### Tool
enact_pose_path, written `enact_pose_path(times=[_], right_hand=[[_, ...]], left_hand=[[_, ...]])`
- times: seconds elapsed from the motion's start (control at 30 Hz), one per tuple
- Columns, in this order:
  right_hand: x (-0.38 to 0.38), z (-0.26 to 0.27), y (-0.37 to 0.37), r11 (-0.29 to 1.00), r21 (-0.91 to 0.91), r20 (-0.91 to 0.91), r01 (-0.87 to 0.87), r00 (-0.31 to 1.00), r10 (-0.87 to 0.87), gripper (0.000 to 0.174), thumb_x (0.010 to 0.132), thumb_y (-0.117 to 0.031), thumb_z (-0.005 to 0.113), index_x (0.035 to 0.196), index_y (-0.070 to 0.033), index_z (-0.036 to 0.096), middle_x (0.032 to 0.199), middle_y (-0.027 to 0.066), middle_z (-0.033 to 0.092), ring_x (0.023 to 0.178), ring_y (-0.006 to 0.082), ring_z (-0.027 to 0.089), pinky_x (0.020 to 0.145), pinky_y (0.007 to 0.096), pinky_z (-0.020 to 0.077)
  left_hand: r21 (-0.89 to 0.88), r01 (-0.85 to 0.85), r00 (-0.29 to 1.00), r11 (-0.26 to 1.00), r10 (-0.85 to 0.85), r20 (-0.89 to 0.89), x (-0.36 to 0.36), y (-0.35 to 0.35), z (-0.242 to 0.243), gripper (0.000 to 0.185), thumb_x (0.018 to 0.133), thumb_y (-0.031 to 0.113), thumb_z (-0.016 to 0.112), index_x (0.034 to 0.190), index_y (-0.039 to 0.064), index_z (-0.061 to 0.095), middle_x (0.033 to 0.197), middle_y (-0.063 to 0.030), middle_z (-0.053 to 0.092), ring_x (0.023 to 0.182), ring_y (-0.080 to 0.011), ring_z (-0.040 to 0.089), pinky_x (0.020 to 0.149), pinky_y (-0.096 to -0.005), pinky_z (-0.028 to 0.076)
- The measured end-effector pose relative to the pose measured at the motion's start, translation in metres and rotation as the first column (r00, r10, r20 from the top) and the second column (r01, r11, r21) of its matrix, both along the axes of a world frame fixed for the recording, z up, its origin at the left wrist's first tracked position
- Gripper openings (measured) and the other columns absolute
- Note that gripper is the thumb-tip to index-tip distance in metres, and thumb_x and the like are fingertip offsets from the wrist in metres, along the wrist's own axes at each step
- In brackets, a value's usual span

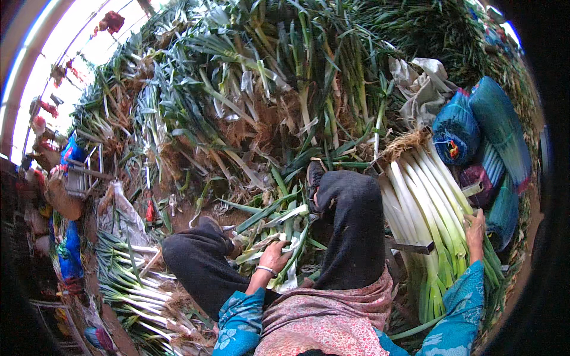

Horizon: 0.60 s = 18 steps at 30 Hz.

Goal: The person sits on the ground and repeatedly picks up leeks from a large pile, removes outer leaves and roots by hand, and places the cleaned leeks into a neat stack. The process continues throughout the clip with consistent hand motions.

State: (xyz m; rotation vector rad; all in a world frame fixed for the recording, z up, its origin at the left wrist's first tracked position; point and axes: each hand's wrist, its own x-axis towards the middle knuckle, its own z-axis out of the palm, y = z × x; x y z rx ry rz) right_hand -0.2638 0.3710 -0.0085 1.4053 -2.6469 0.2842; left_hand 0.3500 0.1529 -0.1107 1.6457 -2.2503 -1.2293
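Observation:
To my right lies a thick bundle of trimmed leeks [427, 196], white shanks and roots away from me, green ends towards me. It rests in a metal frame [412, 247] with upright ends. My right hand [475, 231] curls around the outermost leek at the bundle's right edge. Between my knees, my left hand [274, 258] is over a heap of stripped leek leaves [285, 227], touching pale pieces. Its fingertips are partly hidden among the leaves, so a hold there is unclear.
A tall pile of untrimmed leeks [249, 102] spreads ahead. Cleaned leeks [147, 293] lie at my left. Blue mesh-wrapped bundles [498, 129] and a crumpled pale sack [421, 89] stand beyond the frame at right. A metal stool-like frame [84, 175] is at far left.

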Motion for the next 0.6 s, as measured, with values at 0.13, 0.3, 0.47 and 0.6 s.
enact_pose_path(times=[0.13,0.3,0.47,0.6], right_hand=[[0.027,0.046,-0.042,0.962,0.271,0.163,-0.030,0.986,-0.015,0.033,0.071,-0.004,0.065,0.102,0.004,0.062,0.098,0.0212,0.055,0.098,0.0385,0.053,0.087,0.0421,0.0419],[0.137,0.123,-0.150,0.947,-0.007,0.243,-0.321,0.918,0.313,0.038,0.086,-0.024,0.056,0.113,0.004,0.057,0.099,0.0175,0.056,0.093,0.0301,0.055,0.088,0.0360,0.0415],[0.314,0.112,-0.300,0.720,-0.008,0.250,-0.693,0.696,0.673,0.034,0.075,-0.013,0.067,0.108,-0.005,0.064,0.100,0.0104,0.061,0.102,0.0271,0.054,0.098,0.0413,0.0352],[0.396,0.101,-0.392,0.535,-0.093,0.287,-0.840,0.492,0.822,0.038,0.073,-0.013,0.069,0.110,-0.007,0.063,0.093,0.0071,0.062,0.092,0.0254,0.057,0.098,0.0490,0.0336]], left_hand=[[0.247,-0.287,0.887,0.926,0.354,-0.296,0.012,-0.024,-0.024,0.037,0.081,0.017,0.063,0.115,0.002,0.058,0.107,-0.0164,0.064,0.095,-0.0238,0.063,0.082,-0.0347,0.050],[0.392,-0.591,0.678,0.705,0.698,-0.231,0.030,-0.058,-0.061,0.030,0.083,0.010,0.062,0.111,-0.001,0.061,0.097,-0.0098,0.066,0.085,-0.0161,0.062,0.073,-0.0287,0.052],[0.539,-0.614,0.578,0.576,0.794,-0.188,0.037,-0.107,-0.095,0.033,0.083,0.012,0.063,0.112,-0.001,0.061,0.101,-0.0106,0.066,0.088,-0.0170,0.062,0.079,-0.0310,0.050],[0.485,-0.637,0.517,0.599,0.799,-0.308,0.049,-0.187,-0.123,0.032,0.081,0.018,0.065,0.109,0.001,0.063,0.098,-0.0109,0.067,0.087,-0.0174,0.063,0.081,-0.0296,0.049]])
